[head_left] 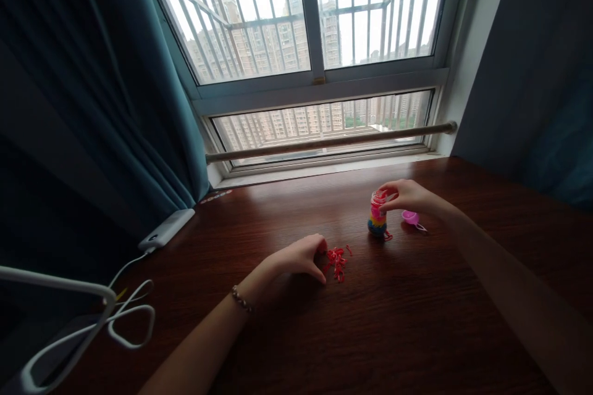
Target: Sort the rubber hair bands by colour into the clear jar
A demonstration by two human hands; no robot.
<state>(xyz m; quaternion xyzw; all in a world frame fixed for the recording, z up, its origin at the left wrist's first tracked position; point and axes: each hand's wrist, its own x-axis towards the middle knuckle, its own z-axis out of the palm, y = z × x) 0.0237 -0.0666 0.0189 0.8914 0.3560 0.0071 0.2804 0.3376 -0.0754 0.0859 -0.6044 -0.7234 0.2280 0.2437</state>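
Observation:
A small clear jar (377, 222) stands upright on the dark wooden table, filled with layers of tiny blue, yellow and pink pieces, with red ones near its mouth. My right hand (403, 196) is closed around its upper part, thumb at the side and fingers by the rim. To the left lies a loose pile of small red plastic pieces (337, 264), perhaps links or clips. Beside that pile rests my left hand (303, 257), thumb and fingers apart at its left edge. A few red pieces lie at the jar's foot. Just right of the jar is a pink cap (410, 217) with a pale loop.
A white power bank or adapter (167, 228) sits at the table's left, its white cable (132, 321) looping toward me. A white bent tube (60, 278) stands at lower left. Behind the table (287, 352) are a barred window, a horizontal rail (333, 142) and a blue curtain (139, 86).

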